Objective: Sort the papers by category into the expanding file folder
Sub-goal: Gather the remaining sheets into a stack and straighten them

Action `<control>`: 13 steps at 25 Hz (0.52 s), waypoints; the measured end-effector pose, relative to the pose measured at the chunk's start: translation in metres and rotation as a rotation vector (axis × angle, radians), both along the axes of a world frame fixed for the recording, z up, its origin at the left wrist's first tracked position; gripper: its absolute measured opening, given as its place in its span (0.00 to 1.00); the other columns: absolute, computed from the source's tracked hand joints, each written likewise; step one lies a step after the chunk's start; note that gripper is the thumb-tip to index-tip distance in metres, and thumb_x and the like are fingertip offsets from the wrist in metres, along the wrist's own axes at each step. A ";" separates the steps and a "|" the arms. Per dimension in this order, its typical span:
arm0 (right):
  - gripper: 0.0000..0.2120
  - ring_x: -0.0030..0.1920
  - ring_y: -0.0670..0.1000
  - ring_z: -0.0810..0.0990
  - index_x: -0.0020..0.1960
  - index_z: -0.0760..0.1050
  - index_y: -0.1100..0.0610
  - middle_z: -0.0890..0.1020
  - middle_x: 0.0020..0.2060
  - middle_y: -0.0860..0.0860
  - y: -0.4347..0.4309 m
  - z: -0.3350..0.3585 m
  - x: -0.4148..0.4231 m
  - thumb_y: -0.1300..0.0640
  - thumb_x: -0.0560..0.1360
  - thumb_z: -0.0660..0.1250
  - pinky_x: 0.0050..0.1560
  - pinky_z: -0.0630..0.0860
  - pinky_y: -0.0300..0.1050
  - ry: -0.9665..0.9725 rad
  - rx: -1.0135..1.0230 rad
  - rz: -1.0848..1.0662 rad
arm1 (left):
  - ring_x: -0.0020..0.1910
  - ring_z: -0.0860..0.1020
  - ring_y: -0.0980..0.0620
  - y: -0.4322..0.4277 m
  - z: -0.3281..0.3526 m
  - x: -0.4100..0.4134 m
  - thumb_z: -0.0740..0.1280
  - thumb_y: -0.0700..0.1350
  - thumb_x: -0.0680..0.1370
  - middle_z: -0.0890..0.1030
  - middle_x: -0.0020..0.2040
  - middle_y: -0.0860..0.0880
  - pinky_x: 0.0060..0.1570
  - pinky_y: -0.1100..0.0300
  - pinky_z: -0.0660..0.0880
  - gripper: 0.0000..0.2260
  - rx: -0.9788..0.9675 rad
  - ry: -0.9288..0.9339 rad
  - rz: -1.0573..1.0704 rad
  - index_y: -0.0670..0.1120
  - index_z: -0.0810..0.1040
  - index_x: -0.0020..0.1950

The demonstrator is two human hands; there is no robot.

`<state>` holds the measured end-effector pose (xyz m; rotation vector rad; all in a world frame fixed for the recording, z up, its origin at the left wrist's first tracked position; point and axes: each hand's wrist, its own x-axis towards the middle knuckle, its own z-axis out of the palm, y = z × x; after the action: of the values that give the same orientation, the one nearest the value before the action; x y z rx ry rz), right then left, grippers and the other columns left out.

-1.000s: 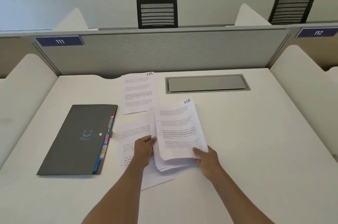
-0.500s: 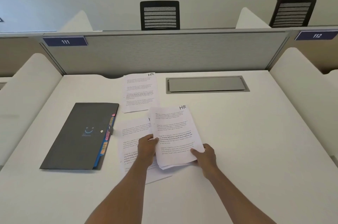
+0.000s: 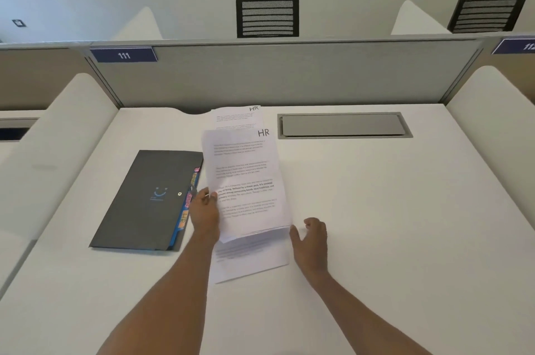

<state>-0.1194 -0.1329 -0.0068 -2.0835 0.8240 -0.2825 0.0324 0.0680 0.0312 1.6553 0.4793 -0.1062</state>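
My left hand pinches the left edge of a stack of printed papers, whose top sheet is marked HR; the stack is lifted off the desk. My right hand hovers just right of the stack's lower corner, fingers loosely curled, holding nothing. Another HR sheet lies flat behind the stack. A further printed sheet lies on the desk under the stack. The dark grey expanding file folder lies closed to the left, coloured tabs along its right edge.
The white desk has a grey cable hatch at the back right. A grey partition labelled 111 closes the back, white dividers flank both sides. Two black chairs stand beyond.
My right hand let go of the stack and drew back to the right. My left hand carried the stack up and to the left, over the sheets lying there.
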 end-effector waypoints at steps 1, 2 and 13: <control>0.21 0.57 0.57 0.76 0.63 0.73 0.61 0.76 0.57 0.56 0.013 0.000 0.002 0.49 0.77 0.72 0.57 0.76 0.51 0.051 -0.052 0.046 | 0.52 0.83 0.44 0.011 0.003 0.004 0.65 0.37 0.85 0.86 0.56 0.44 0.50 0.58 0.77 0.11 0.000 -0.027 0.027 0.41 0.82 0.65; 0.25 0.58 0.58 0.75 0.65 0.72 0.61 0.76 0.58 0.56 0.027 0.001 0.005 0.46 0.77 0.71 0.59 0.75 0.51 0.109 -0.112 0.083 | 0.51 0.82 0.46 0.023 0.007 0.008 0.64 0.36 0.85 0.85 0.56 0.44 0.49 0.60 0.77 0.11 0.002 -0.057 0.043 0.40 0.82 0.65; 0.32 0.61 0.54 0.74 0.64 0.67 0.60 0.74 0.61 0.56 0.089 0.013 0.037 0.42 0.72 0.76 0.63 0.74 0.44 0.449 -0.305 0.143 | 0.52 0.82 0.44 0.085 0.010 0.008 0.66 0.38 0.85 0.85 0.57 0.45 0.58 0.48 0.78 0.10 0.025 -0.019 0.077 0.43 0.82 0.64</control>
<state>-0.0822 -0.0443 0.0066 -2.5279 0.9283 0.1570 0.0400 0.1533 0.0409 1.6583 0.5314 -0.0276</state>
